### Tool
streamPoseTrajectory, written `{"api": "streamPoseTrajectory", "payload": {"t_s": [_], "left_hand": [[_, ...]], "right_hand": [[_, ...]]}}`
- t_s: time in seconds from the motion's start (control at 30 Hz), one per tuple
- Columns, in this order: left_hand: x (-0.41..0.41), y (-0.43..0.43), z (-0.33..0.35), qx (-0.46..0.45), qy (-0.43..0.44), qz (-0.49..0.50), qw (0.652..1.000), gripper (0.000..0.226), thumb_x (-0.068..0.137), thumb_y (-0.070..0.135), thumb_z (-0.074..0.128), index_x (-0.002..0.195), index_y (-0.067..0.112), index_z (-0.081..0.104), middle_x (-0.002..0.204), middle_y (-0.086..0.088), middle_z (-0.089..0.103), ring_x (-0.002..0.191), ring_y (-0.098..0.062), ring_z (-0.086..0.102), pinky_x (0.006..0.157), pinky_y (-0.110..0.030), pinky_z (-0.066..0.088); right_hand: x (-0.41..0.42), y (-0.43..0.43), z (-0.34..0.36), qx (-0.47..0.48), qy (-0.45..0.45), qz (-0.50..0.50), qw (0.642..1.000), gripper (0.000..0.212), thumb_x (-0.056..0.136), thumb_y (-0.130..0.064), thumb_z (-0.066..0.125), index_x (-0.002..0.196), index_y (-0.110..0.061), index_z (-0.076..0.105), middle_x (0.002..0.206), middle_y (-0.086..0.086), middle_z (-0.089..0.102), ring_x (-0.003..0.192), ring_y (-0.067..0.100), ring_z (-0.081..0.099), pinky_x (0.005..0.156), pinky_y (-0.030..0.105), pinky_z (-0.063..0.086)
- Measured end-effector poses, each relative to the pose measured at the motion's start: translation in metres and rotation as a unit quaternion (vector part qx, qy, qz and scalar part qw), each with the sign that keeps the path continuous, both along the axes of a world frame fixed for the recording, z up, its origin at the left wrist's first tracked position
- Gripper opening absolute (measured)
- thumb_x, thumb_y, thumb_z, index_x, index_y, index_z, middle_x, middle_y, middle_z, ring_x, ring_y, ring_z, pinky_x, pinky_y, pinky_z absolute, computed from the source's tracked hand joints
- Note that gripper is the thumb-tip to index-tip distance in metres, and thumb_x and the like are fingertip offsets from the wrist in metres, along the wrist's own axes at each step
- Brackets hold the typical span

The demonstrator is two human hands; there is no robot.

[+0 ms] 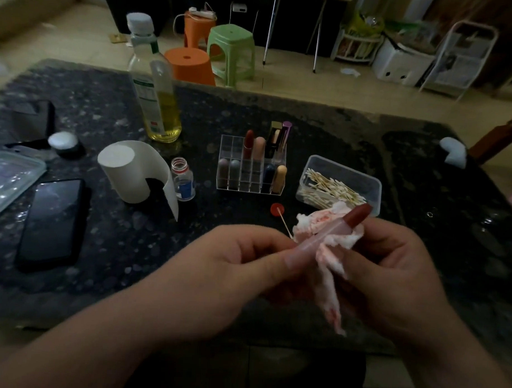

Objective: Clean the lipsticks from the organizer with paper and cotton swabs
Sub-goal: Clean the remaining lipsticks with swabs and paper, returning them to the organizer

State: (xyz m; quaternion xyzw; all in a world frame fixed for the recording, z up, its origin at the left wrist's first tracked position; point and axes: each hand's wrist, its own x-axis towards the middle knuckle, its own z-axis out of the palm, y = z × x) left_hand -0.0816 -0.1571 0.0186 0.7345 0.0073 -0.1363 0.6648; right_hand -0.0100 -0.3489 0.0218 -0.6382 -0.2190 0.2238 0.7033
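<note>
Over the dark table (423, 176), my left hand (232, 265) pinches the lipstick (355, 216) at its lower end, and my right hand (391, 262) curls round the stained paper (331, 283) wrapped about its middle. Beyond them stand the roll (125, 172) and the organizer (243, 181), just left of the tub (365, 180) of swabs (327, 187). Held off the table between both hands, the lipstick tilts, red tip toward the tub.

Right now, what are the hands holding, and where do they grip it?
The left hand pinches the lower end of a pink lipstick; the right hand holds stained paper wrapped round its middle, below the dark red tip.
</note>
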Motion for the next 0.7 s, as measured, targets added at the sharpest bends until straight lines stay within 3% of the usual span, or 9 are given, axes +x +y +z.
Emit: {"api": "streamPoseTrajectory", "payload": {"t_s": [0.1, 0.17, 0.27, 0.37, 0.43, 0.5, 0.6, 0.63, 0.7], "left_hand": [[0.003, 0.004, -0.001, -0.027, -0.008, 0.019, 0.999, 0.020, 0.085, 0.040, 0.068, 0.096, 0.027, 0.079, 0.096, -0.003, 0.078, 0.090, -0.020, 0.074, 0.081, -0.034, 0.058], [0.002, 0.000, -0.001, -0.034, -0.005, 0.036, 0.999, 0.017, 0.075, 0.039, 0.074, 0.089, 0.029, 0.077, 0.091, -0.001, 0.079, 0.085, -0.017, 0.075, 0.079, -0.032, 0.061], [-0.001, -0.007, 0.002, 0.022, -0.028, 0.084, 0.996, 0.024, 0.067, 0.046, 0.075, 0.088, 0.038, 0.073, 0.089, 0.006, 0.078, 0.082, -0.013, 0.074, 0.078, -0.036, 0.064], [-0.006, -0.017, 0.001, 0.140, -0.138, 0.147, 0.970, 0.023, 0.068, 0.053, 0.071, 0.085, 0.038, 0.071, 0.090, 0.020, 0.073, 0.081, -0.004, 0.070, 0.072, -0.021, 0.059], [-0.007, -0.020, 0.000, 0.214, -0.212, 0.155, 0.941, 0.017, 0.072, 0.055, 0.068, 0.083, 0.042, 0.066, 0.094, 0.026, 0.069, 0.085, 0.003, 0.067, 0.074, -0.011, 0.053], [-0.004, -0.016, 0.000, 0.167, -0.158, 0.109, 0.967, 0.015, 0.077, 0.052, 0.070, 0.088, 0.042, 0.068, 0.097, 0.023, 0.070, 0.088, 0.001, 0.069, 0.073, -0.017, 0.057], [0.005, -0.004, 0.005, -0.027, 0.022, -0.054, 0.998, 0.025, 0.094, 0.046, 0.060, 0.111, 0.034, 0.073, 0.113, 0.000, 0.074, 0.108, -0.022, 0.070, 0.095, -0.051, 0.057], [0.006, -0.002, 0.006, -0.024, 0.034, -0.078, 0.996, 0.029, 0.097, 0.046, 0.056, 0.116, 0.032, 0.072, 0.116, -0.003, 0.074, 0.111, -0.026, 0.069, 0.099, -0.056, 0.054], [0.007, -0.001, 0.006, 0.061, -0.001, -0.087, 0.994, 0.026, 0.098, 0.049, 0.054, 0.115, 0.040, 0.072, 0.112, 0.007, 0.074, 0.106, -0.017, 0.069, 0.094, -0.049, 0.057]], "right_hand": [[0.000, -0.001, -0.002, 0.017, 0.022, -0.010, 1.000, 0.039, 0.062, -0.047, 0.089, 0.092, -0.023, 0.081, 0.098, 0.015, 0.077, 0.089, 0.045, 0.072, 0.068, 0.054, 0.061], [-0.001, -0.002, -0.002, 0.027, 0.027, -0.020, 0.999, 0.038, 0.061, -0.046, 0.089, 0.091, -0.024, 0.081, 0.097, 0.011, 0.078, 0.088, 0.034, 0.075, 0.068, 0.039, 0.062], [-0.001, -0.002, 0.002, 0.007, -0.012, -0.028, 0.999, 0.031, 0.065, -0.043, 0.087, 0.089, -0.025, 0.080, 0.087, 0.010, 0.078, 0.066, 0.033, 0.073, 0.055, 0.037, 0.059], [-0.001, -0.002, 0.003, 0.016, -0.017, -0.042, 0.999, 0.012, 0.071, -0.026, 0.082, 0.082, -0.022, 0.079, 0.078, 0.012, 0.076, 0.046, 0.019, 0.064, 0.038, 0.021, 0.047], [-0.001, -0.003, 0.003, 0.019, -0.020, -0.039, 0.999, 0.007, 0.072, -0.021, 0.076, 0.079, -0.022, 0.079, 0.076, 0.013, 0.076, 0.042, 0.018, 0.061, 0.034, 0.021, 0.042], [-0.002, -0.005, 0.003, 0.025, -0.019, -0.026, 0.999, 0.010, 0.072, -0.021, 0.080, 0.082, -0.023, 0.079, 0.078, 0.013, 0.076, 0.046, 0.020, 0.065, 0.036, 0.021, 0.045], [-0.002, -0.008, 0.005, 0.009, -0.030, -0.016, 0.999, 0.020, 0.067, -0.020, 0.083, 0.085, -0.029, 0.081, 0.087, 0.004, 0.079, 0.072, 0.017, 0.075, 0.055, 0.021, 0.057], [-0.002, -0.009, 0.005, -0.006, -0.041, -0.016, 0.999, 0.022, 0.069, -0.016, 0.084, 0.087, -0.028, 0.081, 0.090, 0.000, 0.079, 0.080, 0.014, 0.076, 0.063, 0.020, 0.058], [-0.002, -0.010, 0.005, -0.024, -0.049, -0.020, 0.998, 0.024, 0.071, -0.013, 0.084, 0.092, -0.024, 0.080, 0.093, -0.003, 0.079, 0.088, 0.012, 0.076, 0.070, 0.019, 0.058]]}}
